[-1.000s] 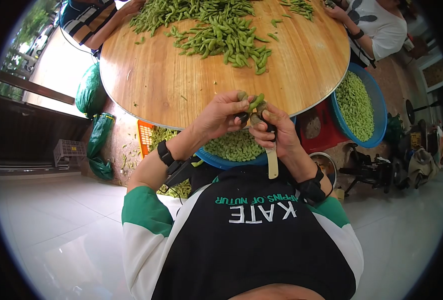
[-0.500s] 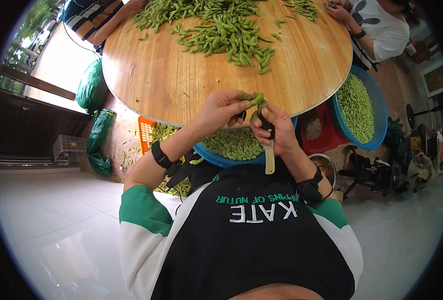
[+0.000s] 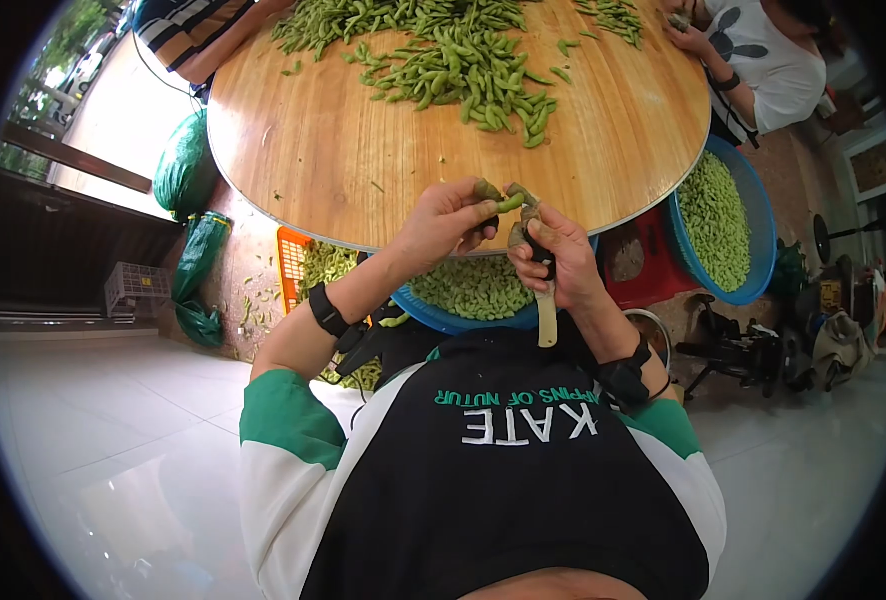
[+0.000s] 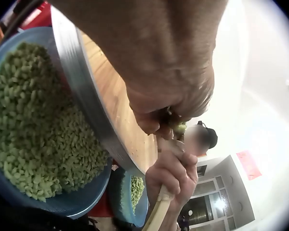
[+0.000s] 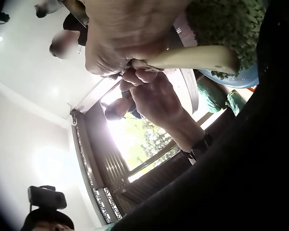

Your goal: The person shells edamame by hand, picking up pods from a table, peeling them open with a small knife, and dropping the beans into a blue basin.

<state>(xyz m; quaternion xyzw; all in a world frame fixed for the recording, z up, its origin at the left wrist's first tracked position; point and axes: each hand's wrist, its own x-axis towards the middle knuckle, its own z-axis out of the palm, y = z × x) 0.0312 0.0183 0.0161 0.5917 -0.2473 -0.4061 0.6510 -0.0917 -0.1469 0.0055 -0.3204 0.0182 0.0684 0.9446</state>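
Above the near edge of the round wooden table (image 3: 313, 180), my left hand (image 3: 433, 225) pinches a green edamame pod (image 3: 511, 203) between thumb and fingers, its free end pointing right. Close beside the pod, my right hand (image 3: 568, 262) grips a small knife by its cream handle (image 3: 547, 322), which sticks out below the palm; the fingers hide the blade. Dark coverings wrap some fingertips of both hands. Directly below sits a blue basin (image 4: 94, 204) full of shelled beans (image 4: 33, 144), partly under the tabletop.
A heap of pods (image 3: 453, 65) lies on the far half of the table. A second blue basin (image 3: 766, 235) of beans stands right, beside a red stool (image 3: 648, 265). An orange crate (image 3: 291, 265) and green sacks (image 3: 201, 265) are on the left. Two other people sit across the table.
The pod has tipped from slanting upward to nearly level in my left fingers. My right hand has drawn slightly to the right with the knife.
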